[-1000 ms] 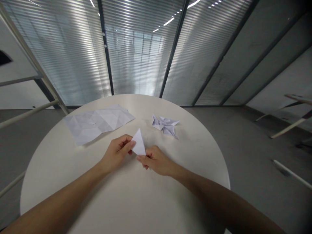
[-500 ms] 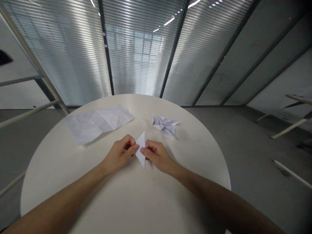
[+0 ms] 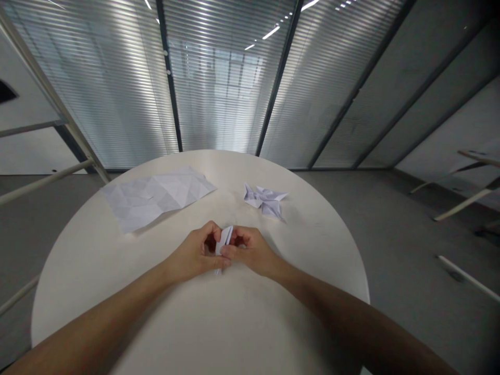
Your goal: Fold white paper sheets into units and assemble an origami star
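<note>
Between my two hands is a small piece of folded white paper (image 3: 223,240), tilted and seen nearly edge-on, with a gap showing between its layers at the top. My left hand (image 3: 197,252) grips its left side, the thumb reaching across the lower part. On the right side my right hand (image 3: 250,249) pinches it, thumb in front and fingers curled behind. The paper's lower tip shows just below the left thumb; its middle is partly covered by the thumbs.
A creased white sheet (image 3: 156,200) lies at the left back of the round white table (image 3: 242,323). Right of it rests a star-like folded paper shape (image 3: 267,200). Metal frame bars (image 3: 50,179) stand left of the table, and windows with blinds (image 3: 222,78) rise behind.
The folded paper has turned from a flat triangle facing me to a narrow, tilted shape with its layers parted. My left thumb has shifted down and across it.
</note>
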The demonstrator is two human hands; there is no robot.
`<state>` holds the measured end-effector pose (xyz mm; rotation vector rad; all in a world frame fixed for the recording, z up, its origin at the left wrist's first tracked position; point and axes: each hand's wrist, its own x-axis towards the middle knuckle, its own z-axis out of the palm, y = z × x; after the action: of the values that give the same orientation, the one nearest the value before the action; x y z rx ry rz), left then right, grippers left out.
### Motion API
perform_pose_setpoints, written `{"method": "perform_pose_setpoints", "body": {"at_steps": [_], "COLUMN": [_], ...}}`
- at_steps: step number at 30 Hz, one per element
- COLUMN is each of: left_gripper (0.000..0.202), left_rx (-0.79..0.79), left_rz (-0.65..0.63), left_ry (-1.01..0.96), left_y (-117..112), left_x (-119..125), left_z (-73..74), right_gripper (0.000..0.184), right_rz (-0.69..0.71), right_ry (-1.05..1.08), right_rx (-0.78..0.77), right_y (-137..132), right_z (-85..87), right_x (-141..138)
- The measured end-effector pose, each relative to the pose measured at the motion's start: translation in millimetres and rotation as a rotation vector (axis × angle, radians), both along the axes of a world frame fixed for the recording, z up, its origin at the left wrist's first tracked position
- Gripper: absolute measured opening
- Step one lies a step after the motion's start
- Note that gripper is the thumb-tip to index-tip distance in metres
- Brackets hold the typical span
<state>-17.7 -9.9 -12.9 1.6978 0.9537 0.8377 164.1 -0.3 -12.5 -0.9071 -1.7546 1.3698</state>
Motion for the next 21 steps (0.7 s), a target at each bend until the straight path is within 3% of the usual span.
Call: {"method": "perform_pose_setpoints", "body": {"at_steps": [10, 21], "left_gripper": [0.034, 0.028], "left_rx": [0.01, -0.035], "left_rz": [0.038, 0.069], "left_ry": [-0.095, -0.142], "left_y": [3.4, 5.1], "left_x": [0.1, 0.5], "left_z": [-3.7, -2.4], "right_gripper": [0.038, 0.025], "right_rz": [-0.066, -0.154], "right_ry": [0.163, 0.083], "right_rx": [-0.069, -0.041], "right_y": [2.9, 5.2], "right_z": [-1.6, -6.1], "right_x": [0.5, 1.3]}}
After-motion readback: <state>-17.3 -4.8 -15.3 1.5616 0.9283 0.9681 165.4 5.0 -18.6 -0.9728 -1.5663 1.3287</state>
